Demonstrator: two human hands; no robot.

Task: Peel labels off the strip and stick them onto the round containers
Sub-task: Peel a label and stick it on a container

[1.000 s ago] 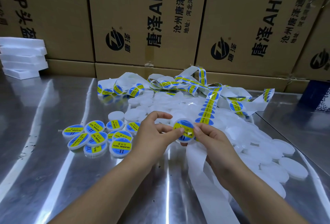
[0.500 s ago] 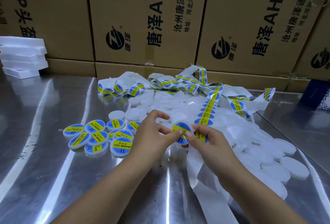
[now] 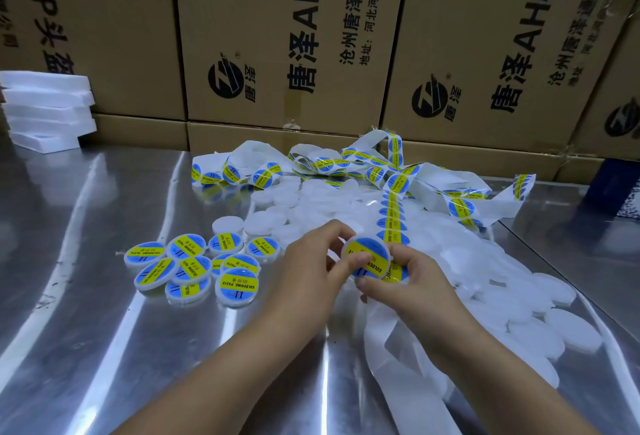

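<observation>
Both hands grip one round container (image 3: 366, 258) above the metal table (image 3: 104, 330): left hand (image 3: 311, 268) pinches its left edge, thumb across the label; right hand (image 3: 412, 278) clasps its right side. The label strip (image 3: 393, 216) runs behind it; labelled containers (image 3: 194, 266) lie left of it.

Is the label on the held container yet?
On: the label covers the container's top, left hand thumb pressing it.

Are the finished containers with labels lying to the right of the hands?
No, the labelled containers lie in a cluster on the metal table to the left of the left hand.
</observation>
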